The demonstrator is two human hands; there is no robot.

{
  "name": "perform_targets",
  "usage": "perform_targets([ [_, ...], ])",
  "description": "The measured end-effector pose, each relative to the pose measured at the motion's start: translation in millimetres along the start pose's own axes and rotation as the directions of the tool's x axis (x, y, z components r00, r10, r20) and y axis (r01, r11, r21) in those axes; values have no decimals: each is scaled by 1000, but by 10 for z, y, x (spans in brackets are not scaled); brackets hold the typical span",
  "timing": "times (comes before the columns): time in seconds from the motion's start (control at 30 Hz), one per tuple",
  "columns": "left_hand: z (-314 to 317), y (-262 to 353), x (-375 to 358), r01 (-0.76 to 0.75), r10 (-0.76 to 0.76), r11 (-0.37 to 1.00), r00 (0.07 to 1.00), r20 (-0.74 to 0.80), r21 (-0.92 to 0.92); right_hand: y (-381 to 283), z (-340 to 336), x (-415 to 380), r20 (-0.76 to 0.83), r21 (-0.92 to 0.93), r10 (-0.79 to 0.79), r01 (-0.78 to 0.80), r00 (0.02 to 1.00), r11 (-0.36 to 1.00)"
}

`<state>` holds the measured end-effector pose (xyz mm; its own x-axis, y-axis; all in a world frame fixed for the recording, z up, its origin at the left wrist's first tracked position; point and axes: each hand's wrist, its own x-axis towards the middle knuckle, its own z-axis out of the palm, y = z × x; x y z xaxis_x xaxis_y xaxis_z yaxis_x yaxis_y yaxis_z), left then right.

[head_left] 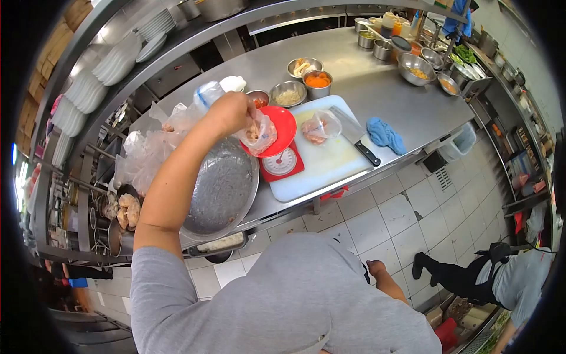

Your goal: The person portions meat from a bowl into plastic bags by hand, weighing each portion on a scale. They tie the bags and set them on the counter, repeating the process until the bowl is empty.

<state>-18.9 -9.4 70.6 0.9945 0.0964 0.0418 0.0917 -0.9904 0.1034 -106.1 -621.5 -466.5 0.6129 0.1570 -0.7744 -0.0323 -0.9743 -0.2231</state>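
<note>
My grey T-shirt (283,289) is looming while my left hand (234,112) is pinching a meat bag (260,137) at the red scale pan (286,123), risking spillage if it's slipping, my right hand (375,269) dangling, its grip unclear.

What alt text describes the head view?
A left hand holds a plastic bag of raw meat at a red dial scale. Beside it, a second bag lies on a white cutting board, a knife across its edge.

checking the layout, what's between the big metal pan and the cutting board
The red scale stands between pan and board, in the head view.
</note>
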Motion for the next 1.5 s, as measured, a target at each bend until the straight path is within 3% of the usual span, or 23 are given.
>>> perform_targets([
  [0.1,-183,45,-41,33,-47,985,996,-80,-166,-63,-25,-13,-13,27,26,-26,1000,999],
  [0.37,-255,-68,-80,46,-78,936,994,-77,-350,-179,-30,226,-60,12,-83,84,995,996],
  [0.43,-290,-77,-128,85,-216,804,964,-157,-588,-224,-48,201,-75,38,-101,104,992,994],
  [0.47,-372,-50,-156,197,-313,791,944,-107,-579,-216,-35,232,-64,25,-106,107,992,994],
  [0.5,-379,-76,-167,198,-305,793,948,-94,-576,-222,-33,228,-54,11,-111,112,992,994],
  [0.57,-398,-180,-198,-19,-409,247,904,-122,-969,-220,-26,175,-52,43,-89,92,995,995],
  [0.6,-397,-239,-217,-140,-455,98,874,-170,-985,-234,-31,147,-59,66,-78,81,995,994],
  [0.63,-359,-297,-214,-138,-453,100,876,-169,-985,-226,-6,153,-57,70,-78,82,995,994],
  [0.7,-245,-392,-184,-257,-372,-412,923,-96,-874,-203,9,150,3,0,-65,65,998,998],
  [0.73,-193,-381,-120,-154,-424,-412,905,40,-898,-203,8,125,3,-1,-64,64,998,998],
  [0.77,-111,-373,-106,-154,-424,-414,905,40,-897,-207,-5,95,9,13,-36,36,999,999],
  [0.83,21,-355,-84,50,-441,-54,895,69,-997,-209,-25,86,16,33,-8,7,1000,999],
  [0.87,33,-361,-100,194,-429,206,899,90,-959,-186,-13,97,-15,18,-47,48,999,999],
  [0.9,61,-349,-120,196,-426,208,900,92,-958,-185,-7,90,-46,1,-88,88,995,996],
  [0.93,112,-348,-145,205,-291,639,957,13,-742,-189,-7,71,-46,4,-88,88,995,996],
  [0.97,170,-354,-173,125,-132,924,991,5,-362,-194,-28,39,-41,30,-64,65,997,997],
  [1.03,280,-295,-191,71,-72,960,997,5,-270,-198,-46,51,-38,52,-47,48,998,997],
  [1.13,387,-136,-164,-59,55,988,998,33,144,-143,21,122,-45,89,-29,33,999,996],
  [1.23,547,-142,-81,16,2,972,997,-76,234,-92,19,129,-63,67,-51,55,997,996],
  [1.37,506,-225,7,-14,26,973,998,-50,230,-51,-24,159,-83,44,-76,80,994,996],
  [1.43,330,-228,-12,-70,74,996,991,-108,47,-4,-14,186,-89,19,-86,88,992,996],
  [1.47,247,-247,-31,-71,76,996,991,-107,49,14,-10,205,-78,15,-72,73,994,997],
  [1.5,161,-269,-48,-46,32,993,991,-133,-109,-19,-19,179,-67,13,-58,59,996,998],
])
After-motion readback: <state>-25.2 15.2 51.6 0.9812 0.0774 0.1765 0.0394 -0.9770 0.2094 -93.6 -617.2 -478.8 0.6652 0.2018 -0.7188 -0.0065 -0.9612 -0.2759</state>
